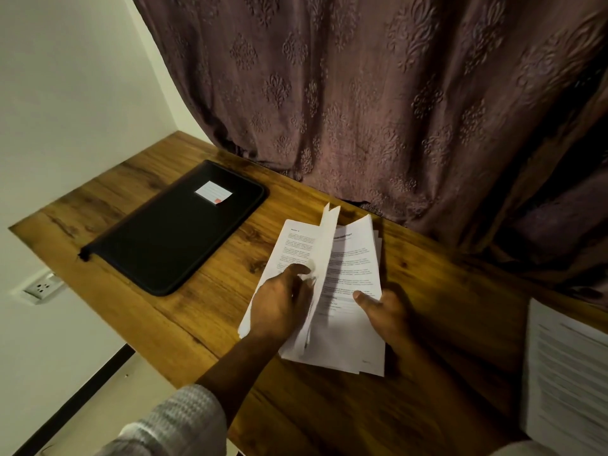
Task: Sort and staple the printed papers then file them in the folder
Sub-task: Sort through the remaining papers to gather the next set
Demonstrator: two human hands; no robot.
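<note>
A stack of printed papers (352, 268) sits in the middle of the wooden desk, held up by both hands. My left hand (279, 304) pinches a few upper sheets and peels them leftward, so they stand on edge and blur. My right hand (383, 312) grips the stack's right side, thumb on the top printed page. A black zippered folder (174, 228) with a white label lies shut on the desk to the left, apart from the papers. No stapler shows in the view.
A second pile of printed sheets (566, 376) lies at the desk's right edge. A brown patterned curtain (378, 93) hangs behind the desk (329, 416). A wall socket (41, 287) sits on the white wall below the desk's left end.
</note>
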